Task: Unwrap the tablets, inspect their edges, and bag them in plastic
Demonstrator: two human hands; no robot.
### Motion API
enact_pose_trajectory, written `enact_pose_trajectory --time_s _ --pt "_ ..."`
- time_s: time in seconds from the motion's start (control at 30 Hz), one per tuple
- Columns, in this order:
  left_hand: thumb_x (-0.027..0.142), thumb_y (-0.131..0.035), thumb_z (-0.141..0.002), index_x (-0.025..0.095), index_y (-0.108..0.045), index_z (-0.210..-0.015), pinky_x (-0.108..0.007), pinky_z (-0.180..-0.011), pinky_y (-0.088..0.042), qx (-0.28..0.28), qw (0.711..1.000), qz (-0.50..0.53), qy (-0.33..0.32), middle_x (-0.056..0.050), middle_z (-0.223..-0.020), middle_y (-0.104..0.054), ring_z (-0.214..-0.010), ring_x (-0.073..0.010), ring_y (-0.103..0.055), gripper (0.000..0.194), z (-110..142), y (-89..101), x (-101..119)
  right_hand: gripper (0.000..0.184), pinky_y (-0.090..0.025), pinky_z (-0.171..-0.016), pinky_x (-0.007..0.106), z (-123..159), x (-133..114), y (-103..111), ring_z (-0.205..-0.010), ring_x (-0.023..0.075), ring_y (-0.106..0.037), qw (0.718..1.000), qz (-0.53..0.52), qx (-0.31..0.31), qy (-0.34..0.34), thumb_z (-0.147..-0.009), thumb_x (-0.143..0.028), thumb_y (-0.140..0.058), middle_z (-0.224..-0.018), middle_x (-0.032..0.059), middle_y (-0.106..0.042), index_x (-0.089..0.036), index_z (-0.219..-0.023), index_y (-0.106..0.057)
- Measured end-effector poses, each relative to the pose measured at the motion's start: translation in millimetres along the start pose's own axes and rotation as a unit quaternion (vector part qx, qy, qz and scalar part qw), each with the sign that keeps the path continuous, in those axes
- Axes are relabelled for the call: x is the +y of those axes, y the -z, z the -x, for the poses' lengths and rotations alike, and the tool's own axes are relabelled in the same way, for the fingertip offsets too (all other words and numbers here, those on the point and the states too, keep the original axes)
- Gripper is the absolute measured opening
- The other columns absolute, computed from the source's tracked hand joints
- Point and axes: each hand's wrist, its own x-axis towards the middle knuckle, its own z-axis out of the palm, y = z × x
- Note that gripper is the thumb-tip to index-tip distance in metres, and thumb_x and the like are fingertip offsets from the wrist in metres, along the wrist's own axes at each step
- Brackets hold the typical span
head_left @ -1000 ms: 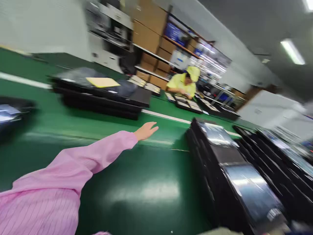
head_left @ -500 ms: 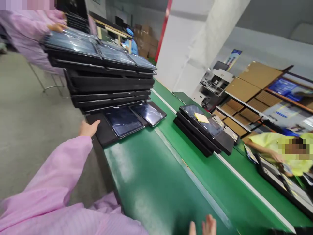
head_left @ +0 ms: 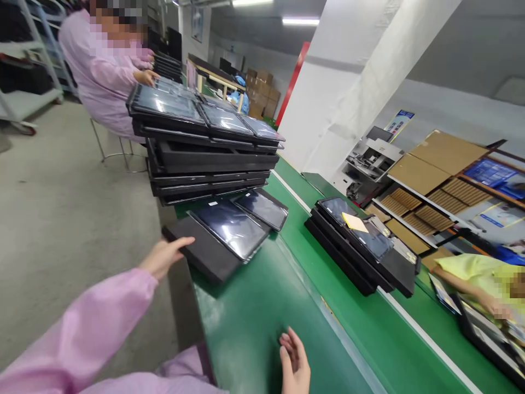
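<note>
At the far left, a wheeled cart (head_left: 30,96) is seen on the grey floor (head_left: 82,219). Next to it, a stool (head_left: 123,156) is occupied by a person in pink (head_left: 106,82), by whose hand the far end of a tall stack of black trays (head_left: 213,158) is touched. Nearer, the left hand (head_left: 163,259) is placed at the near left corner of a black tray (head_left: 205,246); the corner is grasped, with the thumb laid over the top and the other fingers mostly hidden. The tray is set at an angle at the edge of the green bench (head_left: 238,334), just in front of the tall stack. Its left part is bare, and beside that a larger dark panel (head_left: 232,227) and a smaller dark panel (head_left: 264,209) are laid, each marked with a small white label. More glossy panels (head_left: 225,119) are carried on top of the stack. Farther right, the right hand (head_left: 296,365) is held above the bench, its fingers released and loosely curled, with nothing grasped. Beyond a white stripe, a lower stack (head_left: 342,251) is topped with a yellow note (head_left: 355,221). Behind it, cardboard boxes (head_left: 435,158) are shelved, and at the far right trays are attended by a person in yellow (head_left: 476,279).
</note>
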Motion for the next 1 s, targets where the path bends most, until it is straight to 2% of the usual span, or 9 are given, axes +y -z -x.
enact_pose_trajectory --time_s 0.1,0.17,0.27,0.33,0.53,0.63,0.8,0.9,1.0 --pt "0.031 -0.071 -0.064 0.025 -0.062 -0.079 -0.039 -0.099 -0.059 -0.105 0.982 0.112 0.113 -0.007 -0.099 -0.079 -0.115 -0.0278 -0.071 0.019 70.8 -20.7 -39.4 0.065 -0.057 -0.092 0.046 21.3 -5.4 -35.7 -0.095 0.0310 -0.075 0.977 -0.103 -0.125 -0.138 -0.058 -0.067 -0.089 -0.099 0.0126 -0.080 -0.019 -0.101 -0.077" --pt "0.037 -0.077 -0.062 0.023 -0.060 -0.077 -0.037 -0.096 -0.059 -0.167 0.955 0.139 0.202 -0.008 -0.087 -0.076 -0.107 -0.0286 -0.073 0.026 119.1 -41.1 -71.0 0.072 -0.057 -0.091 0.047 32.2 -11.5 -53.7 -0.102 0.0321 -0.074 0.941 -0.171 -0.191 -0.220 -0.060 -0.076 -0.082 -0.106 0.0150 -0.079 -0.019 -0.104 -0.077" --pt "0.044 -0.084 -0.055 0.021 -0.060 -0.111 -0.037 -0.085 -0.058 -0.374 0.871 0.120 0.296 -0.006 -0.086 -0.076 -0.085 -0.0247 -0.075 0.065 166.5 -62.7 -100.1 0.069 -0.056 -0.096 0.046 28.6 -27.1 -64.1 -0.112 0.0311 -0.071 0.928 -0.211 -0.188 -0.241 -0.059 -0.079 -0.079 -0.108 0.0123 -0.078 -0.022 -0.099 -0.076" --pt "0.044 -0.087 -0.054 0.021 -0.053 -0.128 -0.034 -0.082 -0.055 -0.459 0.836 0.077 0.291 -0.006 -0.093 -0.078 -0.081 -0.0205 -0.074 0.085 172.9 -65.8 -97.1 0.057 -0.056 -0.096 0.045 13.8 -37.3 -60.1 -0.106 0.0294 -0.072 0.949 -0.189 -0.121 -0.220 -0.063 -0.074 -0.078 -0.097 0.0092 -0.077 -0.022 -0.086 -0.073" --pt "0.055 -0.072 -0.074 0.022 -0.071 -0.103 -0.030 -0.081 -0.049 -0.683 0.709 -0.127 0.120 -0.004 -0.086 -0.080 -0.090 -0.0195 -0.073 0.044 126.8 -54.7 -29.0 0.035 -0.056 -0.089 0.037 -25.3 -43.1 -35.3 -0.092 0.0228 -0.072 0.962 -0.201 -0.016 -0.186 -0.061 -0.046 -0.084 -0.084 0.0035 -0.076 -0.021 -0.080 -0.068" --pt "0.055 -0.069 -0.076 0.021 -0.070 -0.113 -0.034 -0.088 -0.051 -0.645 0.752 -0.129 0.034 -0.006 -0.095 -0.081 -0.095 -0.0220 -0.072 0.050 108.9 -55.7 -4.2 0.036 -0.057 -0.084 0.037 -28.4 -43.7 -29.2 -0.085 0.0221 -0.072 0.960 -0.210 0.003 -0.184 -0.065 -0.050 -0.080 -0.084 0.0037 -0.076 -0.021 -0.082 -0.066" --pt "0.059 -0.071 -0.068 0.026 -0.070 -0.107 -0.040 -0.102 -0.051 -0.482 0.865 -0.122 -0.061 -0.007 -0.105 -0.080 -0.110 -0.0291 -0.071 0.052 83.9 -65.7 6.0 0.037 -0.057 -0.083 0.039 -27.4 -56.8 -7.2 -0.083 0.0240 -0.073 0.960 -0.200 0.000 -0.197 -0.063 -0.049 -0.078 -0.084 0.0063 -0.076 -0.020 -0.083 -0.068" --pt "0.061 -0.066 -0.067 0.025 -0.070 -0.106 -0.041 -0.105 -0.051 -0.374 0.911 -0.132 -0.113 -0.010 -0.115 -0.077 -0.119 -0.0315 -0.067 0.052 67.2 -68.4 0.2 0.035 -0.056 -0.086 0.044 -20.7 -69.5 28.7 -0.085 0.0276 -0.073 0.960 -0.179 0.024 -0.214 -0.060 -0.049 -0.077 -0.080 0.0073 -0.077 -0.020 -0.079 -0.069" --pt "0.058 -0.058 -0.071 0.026 -0.070 -0.106 -0.044 -0.109 -0.050 -0.301 0.919 -0.181 -0.177 -0.010 -0.125 -0.073 -0.123 -0.0315 -0.064 0.049 56.2 -70.1 -12.1 0.042 -0.055 -0.085 0.049 -4.5 -82.4 80.5 -0.084 0.0315 -0.073 0.957 -0.151 0.079 -0.236 -0.058 -0.058 -0.071 -0.078 0.0101 -0.077 -0.020 -0.076 -0.071"
